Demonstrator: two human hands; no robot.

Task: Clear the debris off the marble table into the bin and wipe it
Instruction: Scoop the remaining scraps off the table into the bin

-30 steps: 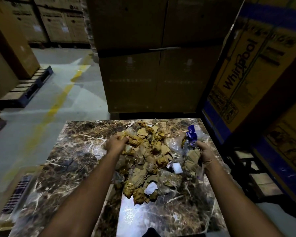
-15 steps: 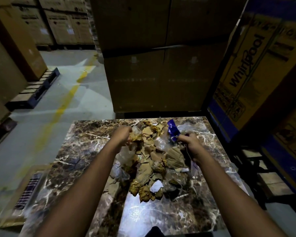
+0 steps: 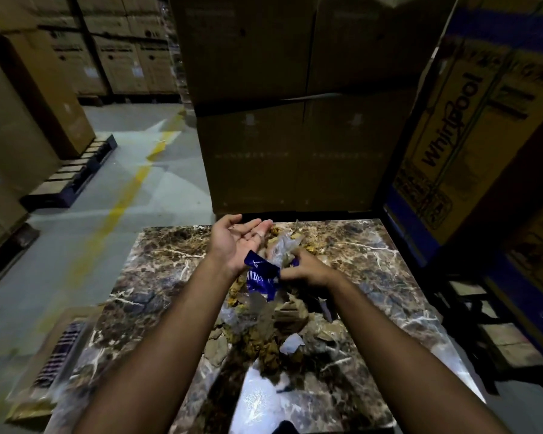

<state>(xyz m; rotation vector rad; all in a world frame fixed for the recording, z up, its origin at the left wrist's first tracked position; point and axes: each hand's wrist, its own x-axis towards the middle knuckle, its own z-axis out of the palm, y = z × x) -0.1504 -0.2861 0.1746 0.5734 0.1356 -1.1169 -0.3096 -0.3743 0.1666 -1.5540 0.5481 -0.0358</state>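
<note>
Debris pile (image 3: 264, 327) of brown scraps, clear plastic and white paper bits lies on the middle of the marble table (image 3: 170, 267), drawn narrower than a second ago. Blue wrapper (image 3: 261, 278), earlier at the pile's far right, now sits at its centre, pinched with clear plastic by the curled right hand (image 3: 304, 267). Left hand (image 3: 239, 242), previously gripping scraps, is now palm-up with fingers spread, touching the wrapper. Cardboard boxes (image 3: 289, 151) stand behind the table.
</note>
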